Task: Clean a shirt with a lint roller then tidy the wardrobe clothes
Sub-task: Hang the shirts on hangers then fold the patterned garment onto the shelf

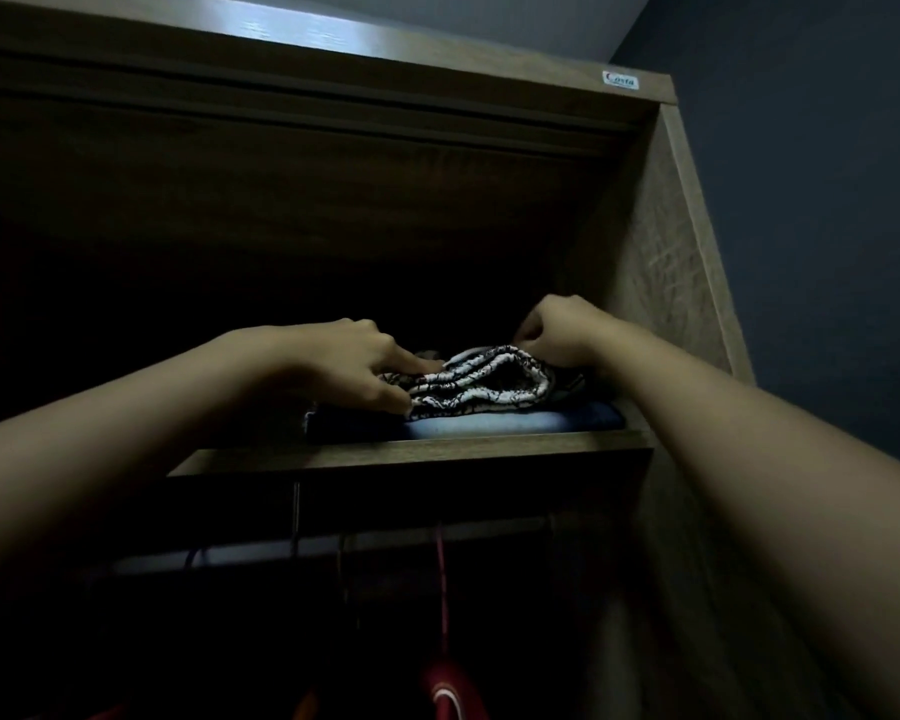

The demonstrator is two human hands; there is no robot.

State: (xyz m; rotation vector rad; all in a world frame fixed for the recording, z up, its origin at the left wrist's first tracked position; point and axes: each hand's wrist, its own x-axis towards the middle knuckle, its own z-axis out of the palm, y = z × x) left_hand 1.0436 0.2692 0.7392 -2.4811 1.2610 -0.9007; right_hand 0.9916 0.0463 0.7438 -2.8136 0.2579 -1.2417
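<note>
Where the upper shelf [411, 449] crosses the centre of the frame, a folded black-and-white patterned garment [481, 376] lies on top of a folded blue garment [489, 420], which looks like denim. Both sit at the right end of the shelf, close to the wardrobe's right side panel [661, 262].

Left hand [354, 361]: reaches in from lower left, fingers closed around the left end of the patterned garment, thumb below and forefinger pressed on top. Grip on the cloth is visible.

Right hand [557, 330]: reaches in from lower right, knuckles up, fingers curled down onto the right rear edge of the same garment. It appears to pinch the cloth; the fingertips themselves are hidden in shadow behind the fold.

Both forearms are bare and fill the lower corners of the frame.

Below the shelf, a hanging rail [333, 553] runs across the lower centre. A red hanger [441, 589] hooks over it, with a red garment [450, 693] at bottom centre. Other hanger hooks to its left are too dark to identify.

Interior behind the shelf is nearly black. Wardrobe top board [333, 54] spans the upper frame, with a small brand sticker [620, 80] at upper right. Dark blue-grey wall [811, 200] at right
</note>
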